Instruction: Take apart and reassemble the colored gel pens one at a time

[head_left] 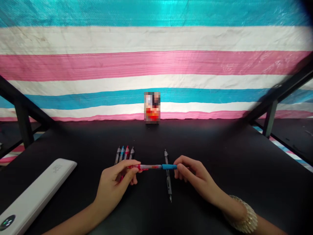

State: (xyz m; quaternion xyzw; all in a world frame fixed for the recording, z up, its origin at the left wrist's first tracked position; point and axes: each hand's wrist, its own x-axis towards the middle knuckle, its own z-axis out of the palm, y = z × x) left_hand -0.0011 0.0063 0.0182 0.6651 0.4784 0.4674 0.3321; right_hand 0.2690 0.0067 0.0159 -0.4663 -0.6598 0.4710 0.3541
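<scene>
A pen [154, 166] with a clear barrel, a red clip end and a blue grip is held level between my two hands above the table. My left hand [117, 179] pinches its red end, while the fingers of my right hand [193, 171] close on the blue end. Below and behind it lies a grey pen [168, 184], pointing away from me, partly covered by the held pen. Several more pens [124, 153] lie side by side beyond my left hand, with grey, blue and red tops; their lower parts are hidden by that hand.
A long white device [39, 192] with a small round display lies at the left of the black table [207, 140]. A small blurred picture card [152, 107] stands at the back edge. Black metal bars [269, 114] flank the table, and a striped sheet [97, 65] hangs behind.
</scene>
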